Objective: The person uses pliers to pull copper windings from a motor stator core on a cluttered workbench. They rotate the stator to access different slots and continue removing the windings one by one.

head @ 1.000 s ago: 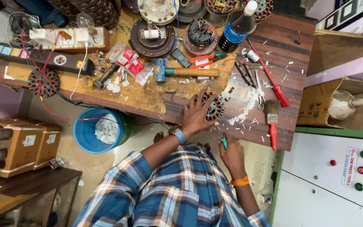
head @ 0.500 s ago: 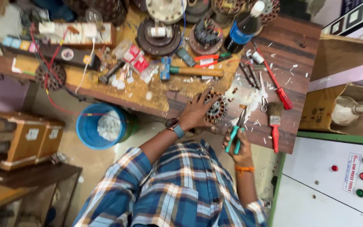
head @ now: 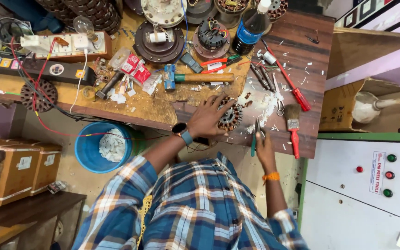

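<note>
R hand point(head: 263, 144) grip closed round green-handled pliers point(head: 254, 139), handles down toward the body, tip up at the bench edge, just beside a heap of white scraps point(head: 269, 104). L hand point(head: 208, 118) grip apart, fingers spread flat, fingertips touching a round wound motor stator point(head: 230, 115) lying on the bench point(head: 320, 41) near its front edge; not clamped on it. Smartwatch w/ blue strap on L wrist, orange band on R wrist. Just R of pliers: red-handled paintbrush point(head: 293, 126), bristles up. Above that, long red-handled screwdriver point(head: 291, 83) lying diag. Behind the stator: hammer point(head: 195, 78) w/ wooden handle & blue head, lying across. Further back: red/green pliers, dark plastic bottle w/ blue label point(head: 250, 28), several fan motor housings. Bench L side: switchboard w/ bulb, black power strip, red wires hanging off the edge, second stator point(head: 39, 95). Below the bench, on floor: blue bucket point(head: 93, 150) w/ white rag inside. Far R: white control cabinet w/ red & green buttons.
</note>
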The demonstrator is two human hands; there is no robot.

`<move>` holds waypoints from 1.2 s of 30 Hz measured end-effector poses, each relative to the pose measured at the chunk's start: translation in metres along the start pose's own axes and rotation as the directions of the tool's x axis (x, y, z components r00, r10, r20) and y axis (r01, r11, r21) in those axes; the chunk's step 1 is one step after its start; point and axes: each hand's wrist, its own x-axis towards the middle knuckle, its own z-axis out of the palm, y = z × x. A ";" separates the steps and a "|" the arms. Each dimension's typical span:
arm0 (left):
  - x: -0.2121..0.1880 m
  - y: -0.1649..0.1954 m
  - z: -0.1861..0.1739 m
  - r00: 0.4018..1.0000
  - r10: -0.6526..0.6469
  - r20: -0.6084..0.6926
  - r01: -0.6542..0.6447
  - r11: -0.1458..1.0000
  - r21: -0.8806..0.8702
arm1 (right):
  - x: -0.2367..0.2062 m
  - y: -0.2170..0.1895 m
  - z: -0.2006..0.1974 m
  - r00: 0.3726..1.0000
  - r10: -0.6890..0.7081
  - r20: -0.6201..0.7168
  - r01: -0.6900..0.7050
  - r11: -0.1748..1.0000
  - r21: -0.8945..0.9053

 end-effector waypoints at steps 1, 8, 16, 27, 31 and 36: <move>0.000 0.005 0.003 0.998 -0.056 -0.035 0.055 0.998 -0.019 | -0.012 0.000 -0.001 1.000 0.018 -0.015 -0.018 1.000 0.020; 0.010 0.001 0.008 0.982 -0.189 0.021 0.188 0.950 -0.248 | -0.071 -0.019 0.007 0.994 0.111 0.018 -0.112 0.989 0.095; 0.025 -0.028 0.025 0.981 -0.161 -0.109 0.074 0.827 -0.558 | -0.059 -0.043 0.004 0.993 0.111 0.038 -0.108 0.991 -0.079; 0.027 -0.025 0.038 0.967 -0.253 -0.034 0.174 0.750 -0.639 | -0.044 -0.074 -0.015 0.964 0.242 0.106 -0.220 0.958 -0.184; 0.028 -0.025 0.037 0.990 -0.140 -0.010 0.112 0.830 -0.546 | -0.039 -0.100 -0.017 0.982 0.063 0.176 0.027 0.885 -0.465; 0.030 -0.014 0.025 0.981 -0.149 0.122 0.186 0.895 -0.406 | -0.042 -0.118 -0.012 0.953 0.091 0.289 0.100 0.806 -0.584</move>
